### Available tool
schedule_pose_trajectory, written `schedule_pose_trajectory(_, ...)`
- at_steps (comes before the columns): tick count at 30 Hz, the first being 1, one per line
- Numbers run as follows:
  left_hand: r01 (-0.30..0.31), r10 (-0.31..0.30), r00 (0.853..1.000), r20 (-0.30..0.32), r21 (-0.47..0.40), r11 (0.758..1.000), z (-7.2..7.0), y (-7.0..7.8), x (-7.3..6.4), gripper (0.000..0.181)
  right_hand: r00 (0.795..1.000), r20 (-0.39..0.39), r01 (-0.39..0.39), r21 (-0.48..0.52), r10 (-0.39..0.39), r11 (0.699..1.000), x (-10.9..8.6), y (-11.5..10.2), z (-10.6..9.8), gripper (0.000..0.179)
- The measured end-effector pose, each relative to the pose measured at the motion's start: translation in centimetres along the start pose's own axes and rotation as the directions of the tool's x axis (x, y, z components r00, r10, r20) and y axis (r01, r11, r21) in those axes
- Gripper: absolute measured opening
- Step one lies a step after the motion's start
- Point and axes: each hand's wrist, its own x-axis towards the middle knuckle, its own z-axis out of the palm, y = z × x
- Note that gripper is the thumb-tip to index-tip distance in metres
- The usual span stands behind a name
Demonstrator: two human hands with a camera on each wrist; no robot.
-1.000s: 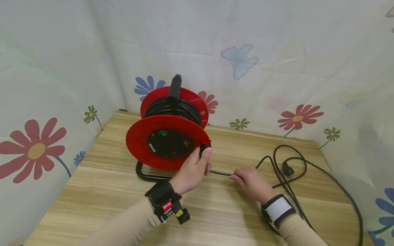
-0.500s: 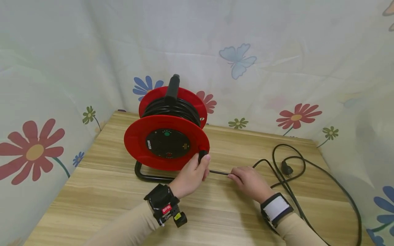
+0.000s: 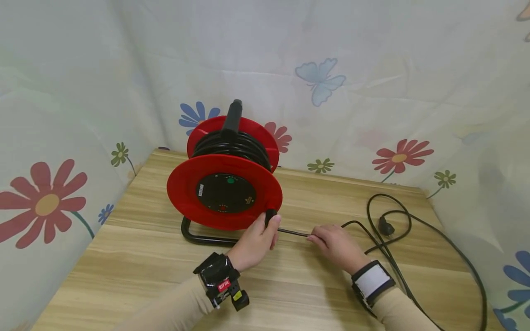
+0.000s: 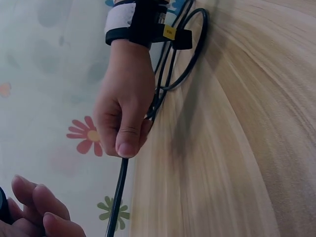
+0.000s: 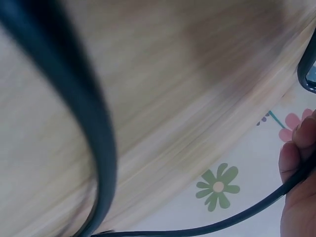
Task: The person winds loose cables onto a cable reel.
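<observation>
On the table (image 3: 285, 287), the reel (image 3: 225, 195) stood on its frame (image 3: 209, 240), presumably so it could spin. The left hand (image 3: 252, 241) grasped the knob (image 3: 270, 214) near the rim, likely for leverage; the right hand (image 3: 337, 246) pinched the cord (image 3: 293, 232), seemingly to hold it taut. One reel, one knob, one cord and one plug (image 3: 386, 227) showed.
</observation>
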Motion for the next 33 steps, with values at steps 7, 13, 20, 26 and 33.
schedule_pose_trajectory(7, -0.037, 0.037, 0.999, 0.012, 0.006, 0.999, 0.1, -0.7, 0.0, 0.038, 0.998, 0.014, -0.065, 0.045, 0.065, 0.997, -0.1, 0.7, -0.6, 0.024)
schedule_pose_trajectory(13, -0.012, 0.012, 1.000, 0.000, -0.005, 1.000, 0.1, -0.6, 0.0, 0.036, 0.975, 0.087, -0.213, 0.070, 0.207, 0.975, -0.5, 2.1, -4.3, 0.037)
schedule_pose_trajectory(20, 0.016, -0.016, 1.000, 0.001, 0.002, 1.000, -0.1, -0.1, -0.2, 0.031, 0.939, 0.109, -0.339, 0.106, 0.328, 0.935, -2.0, 4.7, -8.8, 0.039)
schedule_pose_trajectory(26, 0.040, -0.040, 0.999, 0.020, -0.004, 0.999, -0.2, -0.2, -0.1, 0.035, 0.891, 0.163, -0.447, 0.145, 0.424, 0.883, -5.0, 7.2, -9.5, 0.043)
schedule_pose_trajectory(33, 0.046, -0.045, 0.999, 0.030, -0.013, 0.999, -0.4, -0.4, -0.1, 0.036, 0.875, 0.116, -0.481, 0.110, 0.469, 0.870, -6.9, 9.0, -8.4, 0.034)
